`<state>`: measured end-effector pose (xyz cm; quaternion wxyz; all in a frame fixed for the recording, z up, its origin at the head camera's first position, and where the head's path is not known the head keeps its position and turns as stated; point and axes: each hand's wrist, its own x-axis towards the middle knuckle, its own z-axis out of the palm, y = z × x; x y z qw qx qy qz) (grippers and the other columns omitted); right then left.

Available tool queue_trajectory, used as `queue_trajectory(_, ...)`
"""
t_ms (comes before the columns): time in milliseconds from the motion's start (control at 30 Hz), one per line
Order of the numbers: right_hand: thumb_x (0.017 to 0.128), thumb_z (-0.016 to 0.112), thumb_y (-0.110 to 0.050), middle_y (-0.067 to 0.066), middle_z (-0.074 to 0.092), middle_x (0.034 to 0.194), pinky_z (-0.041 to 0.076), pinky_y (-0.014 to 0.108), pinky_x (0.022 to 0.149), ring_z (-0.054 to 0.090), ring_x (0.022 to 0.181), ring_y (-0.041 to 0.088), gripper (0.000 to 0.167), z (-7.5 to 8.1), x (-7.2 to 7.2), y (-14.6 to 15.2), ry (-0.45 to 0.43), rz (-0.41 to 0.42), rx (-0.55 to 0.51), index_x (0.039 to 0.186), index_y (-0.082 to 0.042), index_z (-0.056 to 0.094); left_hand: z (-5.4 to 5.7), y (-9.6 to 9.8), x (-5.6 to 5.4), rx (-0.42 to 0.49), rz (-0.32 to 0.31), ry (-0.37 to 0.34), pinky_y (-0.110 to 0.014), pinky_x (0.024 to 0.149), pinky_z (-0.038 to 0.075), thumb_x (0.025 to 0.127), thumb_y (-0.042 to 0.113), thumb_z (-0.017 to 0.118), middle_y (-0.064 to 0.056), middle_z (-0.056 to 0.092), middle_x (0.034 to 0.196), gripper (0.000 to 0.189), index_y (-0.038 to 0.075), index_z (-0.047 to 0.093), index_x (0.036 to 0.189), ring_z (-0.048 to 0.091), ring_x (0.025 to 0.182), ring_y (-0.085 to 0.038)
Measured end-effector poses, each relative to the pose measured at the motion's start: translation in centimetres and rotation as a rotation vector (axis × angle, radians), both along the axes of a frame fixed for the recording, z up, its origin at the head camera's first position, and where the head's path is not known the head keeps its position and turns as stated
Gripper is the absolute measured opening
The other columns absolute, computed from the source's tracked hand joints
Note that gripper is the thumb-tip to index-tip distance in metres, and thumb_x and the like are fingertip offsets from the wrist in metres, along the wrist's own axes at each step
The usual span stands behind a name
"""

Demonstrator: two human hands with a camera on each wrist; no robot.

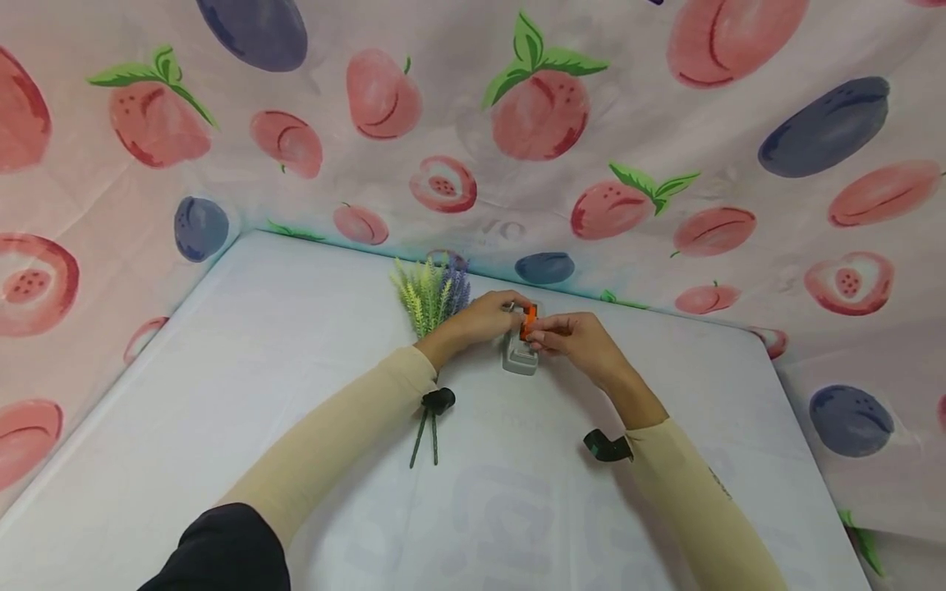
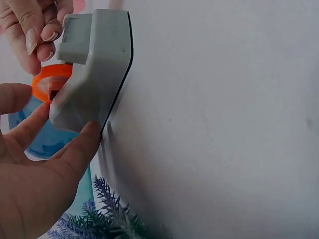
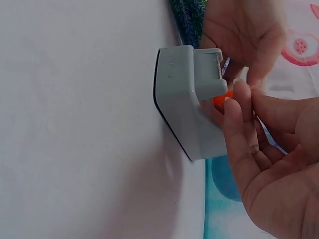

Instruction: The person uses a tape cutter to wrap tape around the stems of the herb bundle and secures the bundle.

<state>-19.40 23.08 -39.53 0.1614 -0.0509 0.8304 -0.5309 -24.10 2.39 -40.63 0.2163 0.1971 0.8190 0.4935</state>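
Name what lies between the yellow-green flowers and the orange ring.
In the head view, purple flowers and then the left hand lie between the yellow-green flowers and the orange ring.

table [image 1: 185, 394]: white surface | backdrop [image 1: 458, 49]: pale pink, printed peaches [image 1: 541, 115], blue fruits [image 1: 824, 127] | light: soft

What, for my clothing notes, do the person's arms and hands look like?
The left sleeve is beige, meeting black fabric near the elbow; the right sleeve, also beige, bears a dark marking. Black attachments sit near both cuffs. Both hands are bare.
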Motion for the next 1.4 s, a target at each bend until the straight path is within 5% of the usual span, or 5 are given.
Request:
queue_trajectory(333,0.097,0.07,-0.013,0.02,0.073,0.113,0.06,0.04,0.084,0.073,0.095,0.024,0.026,0.02,0.05,0.21,0.013,0.049,0.002,0.118,0.003,0.071,-0.27,0.05,0.04,0.016,0.032,0.003,-0.051,0.112,0.041,0.102,0.034,0.062,-0.011,0.053,0.149,0.037,0.018,0.062,0.136,0.046,0.14,-0.031)
queue_trajectory(633,0.096,0.071,-0.014,0.019,0.075,0.109,0.059,0.042,0.086,0.074,0.086,0.014,0.029,0.33,0.24,0.11,-0.006,0.038,-0.001,0.119,0.005,0.071,-0.69,0.11,0.03,0.029,0.034,0.01,-0.049,0.11,0.043,0.102,0.032,0.063,-0.008,0.056,0.146,0.036,0.02,0.063,0.136,0.049,0.138,-0.029)
queue_trajectory(900,0.097,0.069,-0.011,0.023,0.074,0.109,0.06,0.042,0.083,0.074,0.092,0.026,0.03,0.42,0.66,0.08,-0.006,0.047,-0.022,0.122,0.007,0.069,-0.78,0.06,0.13,0.043,0.041,0.015,-0.049,0.107,0.045,0.102,0.035,0.063,-0.009,0.056,0.144,0.035,0.02,0.064,0.133,0.05,0.135,-0.028)
queue_trajectory(1133,0.098,0.069,-0.011,0.021,0.074,0.11,0.06,0.04,0.082,0.074,0.088,0.015,0.031,0.35,0.81,0.27,-0.034,0.054,-0.03,0.124,0.005,0.069,-0.72,0.0,0.18,0.022,0.029,0.014,-0.049,0.109,0.044,0.102,0.033,0.063,-0.007,0.056,0.145,0.036,0.02,0.063,0.136,0.05,0.136,-0.028)
queue_trajectory(1400,0.097,0.07,-0.012,0.022,0.073,0.113,0.061,0.038,0.082,0.073,0.091,0.017,0.033,0.51,0.77,0.64,-0.041,0.086,-0.038,0.126,0.004,0.069,-0.88,0.14,0.01,0.037,0.021,0.017,-0.049,0.109,0.043,0.101,0.031,0.064,-0.006,0.055,0.146,0.037,0.021,0.062,0.136,0.048,0.138,-0.029)
